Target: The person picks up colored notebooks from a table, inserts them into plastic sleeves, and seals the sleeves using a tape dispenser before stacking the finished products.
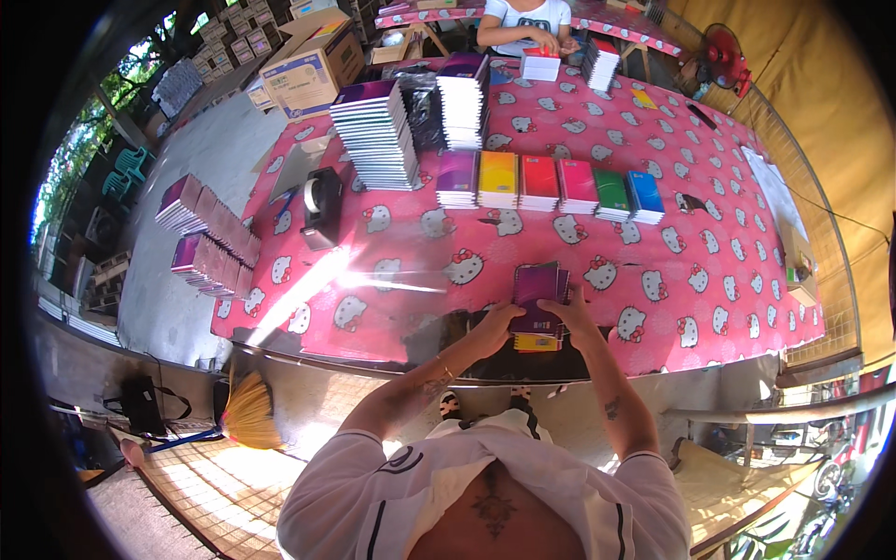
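At the table's near edge, a small pile of spiral notebooks (539,291) lies with a purple cover on top and a yellow one showing at the bottom. My left hand (501,324) grips the pile's left side, and my right hand (572,315) closes on its right side, thumb over the purple cover. Beyond them runs a row of low notebook stacks: purple (457,175), yellow (498,177), red (539,179), pink (578,184), green (611,192) and blue (645,194).
Tall notebook stacks (376,135) stand at the back left, near a black tape dispenser (322,210) and a cardboard box (313,70). More stacks (210,229) sit at the left edge. Across the pink table (523,257), a person (525,21) handles notebooks (540,63).
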The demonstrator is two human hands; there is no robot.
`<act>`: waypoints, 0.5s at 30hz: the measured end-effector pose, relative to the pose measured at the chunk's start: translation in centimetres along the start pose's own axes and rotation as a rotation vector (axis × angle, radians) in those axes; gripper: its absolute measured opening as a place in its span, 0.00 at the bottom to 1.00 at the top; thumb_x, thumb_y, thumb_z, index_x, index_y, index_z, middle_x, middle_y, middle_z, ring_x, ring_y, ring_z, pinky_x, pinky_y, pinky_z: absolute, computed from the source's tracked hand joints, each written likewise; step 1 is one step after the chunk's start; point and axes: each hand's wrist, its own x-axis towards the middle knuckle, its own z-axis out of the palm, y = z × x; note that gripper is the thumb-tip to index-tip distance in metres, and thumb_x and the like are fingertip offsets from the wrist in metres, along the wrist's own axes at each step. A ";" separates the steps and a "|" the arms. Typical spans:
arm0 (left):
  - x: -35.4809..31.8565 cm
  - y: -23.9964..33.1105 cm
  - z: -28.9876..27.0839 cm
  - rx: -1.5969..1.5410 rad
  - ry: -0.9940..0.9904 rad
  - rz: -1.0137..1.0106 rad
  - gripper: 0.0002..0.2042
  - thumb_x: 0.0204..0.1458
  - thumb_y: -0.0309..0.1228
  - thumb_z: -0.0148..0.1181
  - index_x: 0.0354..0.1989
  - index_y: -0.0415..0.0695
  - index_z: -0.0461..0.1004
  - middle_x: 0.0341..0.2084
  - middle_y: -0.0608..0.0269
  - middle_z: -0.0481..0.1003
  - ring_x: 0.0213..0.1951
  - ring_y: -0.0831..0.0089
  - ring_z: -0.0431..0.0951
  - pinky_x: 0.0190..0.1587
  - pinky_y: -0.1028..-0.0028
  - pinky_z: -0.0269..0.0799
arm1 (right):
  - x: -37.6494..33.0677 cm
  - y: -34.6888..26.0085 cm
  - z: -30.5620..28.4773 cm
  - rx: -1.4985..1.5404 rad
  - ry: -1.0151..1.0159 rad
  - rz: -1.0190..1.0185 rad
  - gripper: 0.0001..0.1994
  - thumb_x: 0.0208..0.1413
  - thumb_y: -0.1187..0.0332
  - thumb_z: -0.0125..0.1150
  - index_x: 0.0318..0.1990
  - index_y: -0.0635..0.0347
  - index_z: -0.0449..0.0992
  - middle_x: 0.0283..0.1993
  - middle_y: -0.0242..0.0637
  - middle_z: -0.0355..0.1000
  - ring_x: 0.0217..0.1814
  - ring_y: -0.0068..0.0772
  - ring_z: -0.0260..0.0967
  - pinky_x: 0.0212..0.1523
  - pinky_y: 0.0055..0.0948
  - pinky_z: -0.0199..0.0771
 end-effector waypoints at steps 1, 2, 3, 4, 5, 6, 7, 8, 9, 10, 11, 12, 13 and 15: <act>-0.9 0.0 -0.9 0.018 -0.029 -0.013 0.16 0.58 0.27 0.54 0.55 0.40 0.67 0.53 0.54 0.71 0.46 0.67 0.76 0.55 0.66 0.71 | -1.6 -1.4 1.0 0.064 -0.051 0.021 0.42 0.41 0.69 0.78 0.62 0.62 0.56 0.59 0.51 0.62 0.58 0.42 0.68 0.50 0.39 0.80; -1.9 0.1 -1.0 0.230 -0.053 0.079 0.19 0.57 0.27 0.56 0.58 0.41 0.66 0.56 0.52 0.69 0.48 0.65 0.75 0.57 0.65 0.70 | -2.7 -1.4 0.9 0.096 -0.052 0.016 0.41 0.43 0.70 0.77 0.63 0.61 0.56 0.58 0.50 0.64 0.56 0.42 0.70 0.50 0.39 0.80; -3.1 0.3 -1.3 0.441 -0.052 0.177 0.22 0.56 0.28 0.57 0.61 0.41 0.64 0.59 0.49 0.66 0.50 0.64 0.74 0.59 0.63 0.69 | -3.8 -1.2 0.8 0.126 -0.058 0.009 0.40 0.44 0.71 0.75 0.63 0.59 0.56 0.56 0.48 0.65 0.54 0.41 0.71 0.50 0.39 0.80; -5.2 1.0 -1.3 0.842 -0.032 0.398 0.26 0.55 0.29 0.59 0.63 0.43 0.63 0.62 0.47 0.63 0.53 0.61 0.73 0.61 0.60 0.67 | -4.5 -0.9 0.3 0.159 -0.062 -0.002 0.39 0.46 0.71 0.74 0.64 0.58 0.55 0.54 0.47 0.67 0.52 0.40 0.72 0.50 0.39 0.80; -6.3 1.7 -0.8 1.167 -0.097 0.587 0.29 0.54 0.30 0.61 0.65 0.44 0.61 0.64 0.46 0.61 0.55 0.59 0.71 0.62 0.56 0.64 | -5.0 -0.6 -0.4 0.246 -0.109 0.037 0.40 0.47 0.71 0.73 0.66 0.56 0.53 0.55 0.46 0.67 0.53 0.40 0.72 0.51 0.39 0.80; -7.7 2.4 -0.7 1.470 -0.095 0.820 0.32 0.53 0.31 0.63 0.67 0.45 0.60 0.66 0.45 0.58 0.57 0.56 0.69 0.64 0.52 0.62 | -5.7 -0.3 -0.7 0.333 -0.165 0.078 0.41 0.49 0.70 0.71 0.68 0.55 0.52 0.55 0.45 0.67 0.53 0.40 0.73 0.51 0.39 0.79; -8.3 2.8 -0.3 1.695 -0.187 1.019 0.34 0.52 0.32 0.64 0.68 0.47 0.58 0.66 0.44 0.57 0.60 0.53 0.67 0.65 0.48 0.59 | -6.2 0.0 -0.9 0.422 -0.220 0.118 0.42 0.50 0.70 0.70 0.70 0.53 0.50 0.56 0.44 0.67 0.53 0.40 0.73 0.52 0.39 0.79; -8.5 3.1 0.0 1.911 -0.287 1.226 0.37 0.50 0.32 0.65 0.70 0.48 0.57 0.67 0.44 0.55 0.62 0.51 0.65 0.66 0.44 0.56 | -6.5 0.3 -1.1 0.390 -0.308 0.146 0.44 0.52 0.66 0.69 0.72 0.52 0.47 0.60 0.43 0.64 0.57 0.40 0.70 0.55 0.40 0.77; -8.2 3.3 0.9 1.849 -0.325 1.337 0.37 0.46 0.32 0.69 0.67 0.50 0.60 0.65 0.47 0.59 0.65 0.48 0.61 0.67 0.38 0.49 | -7.0 -0.3 -1.0 0.354 -0.398 0.173 0.45 0.54 0.62 0.68 0.74 0.51 0.44 0.64 0.43 0.62 0.61 0.41 0.67 0.57 0.41 0.75; -7.9 3.9 1.2 1.741 -0.403 1.314 0.37 0.45 0.32 0.71 0.65 0.49 0.60 0.64 0.48 0.60 0.65 0.48 0.62 0.67 0.38 0.50 | -7.5 -0.9 -0.9 0.317 -0.487 0.200 0.47 0.56 0.59 0.67 0.76 0.50 0.41 0.68 0.43 0.59 0.65 0.41 0.64 0.60 0.42 0.73; -7.4 4.6 1.5 1.631 -0.477 1.286 0.36 0.43 0.32 0.72 0.63 0.48 0.61 0.62 0.48 0.62 0.65 0.48 0.62 0.67 0.39 0.50 | -8.1 -1.4 -0.8 0.348 -0.434 0.160 0.48 0.56 0.54 0.66 0.76 0.50 0.40 0.71 0.42 0.54 0.69 0.41 0.60 0.63 0.42 0.69; -7.0 5.6 2.6 1.519 -0.549 1.261 0.36 0.41 0.31 0.73 0.61 0.47 0.62 0.61 0.49 0.63 0.64 0.48 0.63 0.67 0.40 0.50 | -8.8 -2.6 -0.6 0.374 -0.378 0.118 0.49 0.56 0.50 0.65 0.76 0.50 0.38 0.74 0.42 0.50 0.72 0.40 0.55 0.66 0.43 0.64; -6.7 6.1 3.5 1.403 -0.477 1.138 0.37 0.39 0.30 0.76 0.58 0.45 0.61 0.56 0.49 0.66 0.62 0.52 0.65 0.66 0.46 0.56 | -9.5 -3.2 -0.9 0.405 -0.313 0.073 0.50 0.57 0.45 0.64 0.77 0.49 0.37 0.77 0.41 0.45 0.75 0.40 0.51 0.69 0.43 0.60; -6.4 6.7 4.9 1.089 -0.367 0.724 0.40 0.39 0.29 0.75 0.61 0.44 0.57 0.56 0.48 0.66 0.61 0.55 0.67 0.65 0.54 0.61 | -9.2 -2.8 -1.5 0.287 -0.320 -0.366 0.56 0.51 0.34 0.62 0.77 0.53 0.38 0.78 0.42 0.41 0.78 0.39 0.45 0.73 0.41 0.51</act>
